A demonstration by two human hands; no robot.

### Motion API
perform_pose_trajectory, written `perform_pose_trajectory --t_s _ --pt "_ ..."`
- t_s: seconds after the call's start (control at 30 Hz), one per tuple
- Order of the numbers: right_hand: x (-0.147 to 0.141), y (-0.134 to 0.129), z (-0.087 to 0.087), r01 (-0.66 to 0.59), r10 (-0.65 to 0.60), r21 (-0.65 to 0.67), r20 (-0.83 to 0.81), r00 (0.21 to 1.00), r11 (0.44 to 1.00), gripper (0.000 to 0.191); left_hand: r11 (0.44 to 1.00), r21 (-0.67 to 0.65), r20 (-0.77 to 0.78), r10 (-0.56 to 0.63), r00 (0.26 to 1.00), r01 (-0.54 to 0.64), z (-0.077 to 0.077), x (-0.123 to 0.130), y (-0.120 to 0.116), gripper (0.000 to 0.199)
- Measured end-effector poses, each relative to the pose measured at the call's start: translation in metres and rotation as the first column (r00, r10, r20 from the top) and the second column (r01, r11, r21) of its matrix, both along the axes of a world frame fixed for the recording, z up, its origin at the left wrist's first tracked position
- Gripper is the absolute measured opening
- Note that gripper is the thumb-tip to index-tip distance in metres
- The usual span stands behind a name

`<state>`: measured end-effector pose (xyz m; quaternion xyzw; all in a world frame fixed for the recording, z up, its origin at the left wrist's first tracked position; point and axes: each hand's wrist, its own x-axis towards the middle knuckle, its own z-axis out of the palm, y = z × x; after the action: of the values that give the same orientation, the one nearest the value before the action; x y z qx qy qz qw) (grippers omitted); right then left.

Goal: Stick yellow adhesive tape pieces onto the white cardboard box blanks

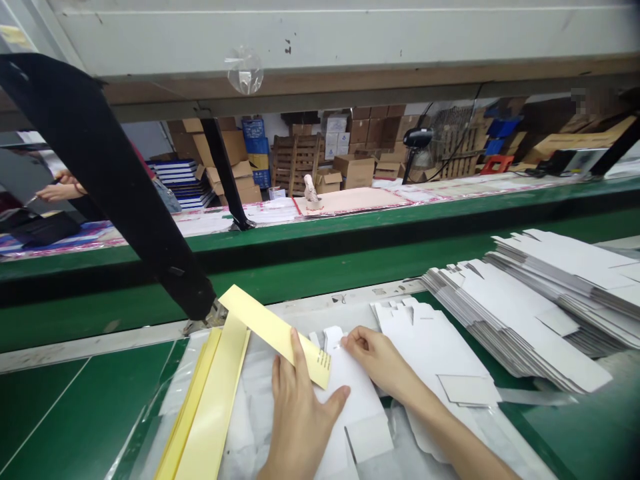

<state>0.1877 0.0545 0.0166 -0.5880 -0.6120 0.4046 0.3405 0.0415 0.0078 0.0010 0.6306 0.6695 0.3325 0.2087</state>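
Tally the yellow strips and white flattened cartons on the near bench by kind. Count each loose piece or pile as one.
Loose yellow printed strip at the left hand: 1
Yellow strip pile: 1
White flattened carton under the hands: 1
White flattened-carton piles to its right: 3
Total: 6

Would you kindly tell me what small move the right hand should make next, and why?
Probably the right hand should press down at the upper end of the flat white carton: its fingertips are there, beside a small shiny patch, while the left hand has a finger across the yellow strip.
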Motion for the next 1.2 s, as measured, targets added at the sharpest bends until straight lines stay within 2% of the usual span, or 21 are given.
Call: perform_pose_trajectory --t_s 0.1,0.23,0.33,0.43,0.57,0.7,0.83,0.9,1.0,1.07,1.13,1.2 --pt "-0.001 -0.001 0.0 0.014 -0.015 0.014 0.031 0.999 1.0 0.027 1.0 -0.014 0.001 -0.002 1.0 0.002 0.001 -0.001 0.0 0.096" --pt "-0.002 -0.001 -0.002 0.038 -0.04 0.032 0.084 0.996 0.999 0.024 1.0 0.029 -0.053 -0.008 0.999 0.01 0.0 0.0 -0.001 0.095" --pt "-0.002 -0.001 -0.004 0.09 -0.098 0.069 0.128 0.987 0.994 0.015 1.0 0.03 -0.038 -0.002 0.999 0.003 -0.001 0.001 -0.001 0.094" --pt "-0.001 0.0 -0.004 0.14 -0.154 0.086 0.183 0.971 0.986 0.023 1.0 0.017 -0.002 -0.008 1.0 0.008 -0.003 0.001 -0.001 0.093" --pt "0.0 0.003 -0.006 0.076 -0.092 0.064 0.294 0.951 0.995 0.027 0.999 0.031 -0.001 -0.009 1.0 0.009 -0.004 0.001 0.0 0.091" --pt "0.001 0.005 -0.009 0.004 -0.029 0.101 0.241 0.97 0.995 0.013 1.0 -0.004 0.043 0.001 0.999 -0.001 -0.003 0.002 0.001 0.094" --pt "-0.001 0.0 -0.004 0.028 -0.056 0.146 0.195 0.979 0.989 0.016 1.0 -0.005 0.133 0.02 0.991 -0.02 0.007 -0.003 0.004 0.096" --pt "0.004 -0.002 0.006 0.053 -0.086 0.188 0.173 0.981 0.981 0.019 0.999 -0.023 0.324 0.053 0.945 -0.048 0.016 -0.009 0.007 0.088" --pt "0.036 0.002 0.03 0.108 -0.152 0.252 0.161 0.975 0.962 0.021 0.995 -0.069 0.598 0.094 0.796 -0.065 0.031 -0.017 0.01 0.063" --pt "0.07 0.009 0.045 0.165 -0.225 0.287 0.19 0.956 0.944 0.021 0.997 -0.073 0.663 0.074 0.745 -0.034 0.037 -0.019 0.009 0.056" --pt "0.1 0.014 0.055 0.22 -0.307 0.318 0.257 0.916 0.922 0.016 0.999 -0.04 0.703 0.005 0.711 0.032 0.039 -0.018 0.006 0.056" --pt "0.111 0.015 0.057 0.286 -0.411 0.375 0.317 0.855 0.882 0.014 0.994 0.012 0.739 -0.084 0.669 0.112 0.038 -0.016 0.002 0.062"
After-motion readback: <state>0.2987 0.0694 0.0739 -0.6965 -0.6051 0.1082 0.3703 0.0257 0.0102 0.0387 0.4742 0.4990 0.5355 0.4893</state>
